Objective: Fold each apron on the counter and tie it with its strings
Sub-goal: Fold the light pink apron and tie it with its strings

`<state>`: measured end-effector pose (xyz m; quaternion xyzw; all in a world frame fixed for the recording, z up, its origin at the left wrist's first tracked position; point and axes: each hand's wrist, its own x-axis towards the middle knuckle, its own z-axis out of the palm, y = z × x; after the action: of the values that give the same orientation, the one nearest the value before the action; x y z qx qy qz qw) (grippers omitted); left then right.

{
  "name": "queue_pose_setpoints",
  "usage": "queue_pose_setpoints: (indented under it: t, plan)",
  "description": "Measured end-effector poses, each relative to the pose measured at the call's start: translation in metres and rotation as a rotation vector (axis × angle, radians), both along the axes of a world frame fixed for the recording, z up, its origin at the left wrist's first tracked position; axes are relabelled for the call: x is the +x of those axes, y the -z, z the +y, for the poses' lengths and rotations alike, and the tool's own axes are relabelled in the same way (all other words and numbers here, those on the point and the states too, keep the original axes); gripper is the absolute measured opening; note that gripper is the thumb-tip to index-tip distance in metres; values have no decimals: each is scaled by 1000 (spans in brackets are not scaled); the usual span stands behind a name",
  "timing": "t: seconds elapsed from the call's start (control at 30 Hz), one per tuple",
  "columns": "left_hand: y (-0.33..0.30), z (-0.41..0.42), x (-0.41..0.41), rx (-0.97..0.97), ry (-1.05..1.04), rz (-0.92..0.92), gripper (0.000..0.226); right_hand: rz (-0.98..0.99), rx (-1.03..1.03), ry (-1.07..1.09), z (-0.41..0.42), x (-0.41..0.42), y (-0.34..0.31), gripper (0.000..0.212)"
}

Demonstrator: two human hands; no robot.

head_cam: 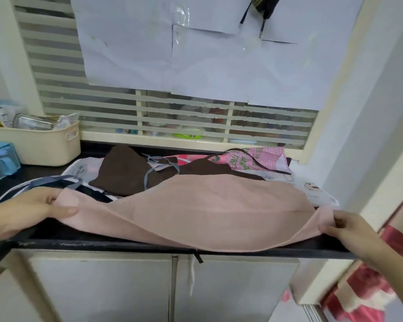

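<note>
Hands pinch pink apron ends, btwn them.

Matt pink cloth apron; glossy black counter; smooth plastic basket

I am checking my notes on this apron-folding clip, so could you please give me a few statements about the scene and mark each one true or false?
1. Both hands hold the pink apron, the left hand at one end and the right hand at the other. True.
2. The pink apron is already tied with its strings. False: it is spread wide between the hands, sagging over the front edge of the black counter.
3. A brown apron lies behind the pink one. True.
4. The cream basket stands at the right end of the counter. False: it stands at the left.
5. The cabinet doors below the counter hang open. False: they are closed.
</note>
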<state>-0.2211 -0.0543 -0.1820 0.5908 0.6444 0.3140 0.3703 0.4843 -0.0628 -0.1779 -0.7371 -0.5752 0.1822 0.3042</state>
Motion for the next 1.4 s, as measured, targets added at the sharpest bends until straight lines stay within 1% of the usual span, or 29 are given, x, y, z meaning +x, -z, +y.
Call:
queue_pose_setpoints:
  t: [0.07,0.1,0.13,0.17,0.23,0.27,0.33,0.43,0.53,0.57,0.6,0.63,0.67,0.7,0.73,0.77,0.8,0.83,0.87,0.9,0.93,0.97,1.03,1.1,1.2,1.3,1.4]
  plan:
    - [15,12,-15,112,-78,-20,68,48,68,28,4,3,0,14]
    - [20,18,-21,159,-135,-17,71,71,97,47,8,4,1,12]
    - [19,24,-19,208,-193,3,64,90,128,63,12,3,1,10]
    - [12,27,-11,247,-243,27,52,108,166,89,16,1,1,9]
    - [1,39,6,355,-366,142,23,128,228,131,25,-7,-3,10]
    - [-4,44,13,390,-407,221,14,138,246,141,31,-10,-6,13]
    - [-8,55,23,400,-431,353,10,138,262,156,45,-15,-10,19]
    - [4,73,25,309,-444,531,20,25,199,185,71,-18,-6,25]
    - [12,77,34,146,-455,695,28,-86,106,199,88,-22,3,44]
    - [11,76,42,138,-465,768,35,-141,68,211,91,-24,8,43]
    - [9,76,52,185,-470,857,43,-230,39,235,93,-29,10,36]
    - [6,76,64,280,-453,947,49,-346,52,268,93,-37,13,24]
    - [1,74,83,399,-405,986,53,-459,103,273,98,-49,15,19]
    - [-5,72,110,506,-311,973,54,-554,165,248,101,-64,14,25]
    - [-10,70,139,580,-191,930,53,-596,232,173,106,-86,14,34]
    - [-12,70,171,624,-78,870,50,-586,304,68,109,-114,13,42]
    - [-11,70,201,640,20,796,47,-539,333,-74,109,-148,11,48]
    - [-8,69,228,616,108,727,48,-471,332,-208,106,-181,10,53]
    - [-1,68,252,557,181,699,51,-406,307,-325,103,-211,11,56]
    - [8,66,269,468,226,709,53,-384,272,-415,97,-235,15,60]
    - [19,64,280,363,254,742,55,-414,229,-486,93,-252,21,64]
    - [29,61,282,272,266,794,57,-463,166,-528,89,-259,31,64]
    - [42,57,269,195,238,861,62,-523,0,-518,84,-246,47,57]
    - [45,55,247,153,215,883,65,-555,-92,-456,86,-215,51,57]
    - [43,53,224,112,206,892,68,-585,-156,-371,90,-167,45,58]
    - [43,50,218,100,205,905,75,-574,-199,-274,87,-124,42,60]
    - [41,48,219,97,210,888,90,-462,-189,-110,79,-93,42,66]
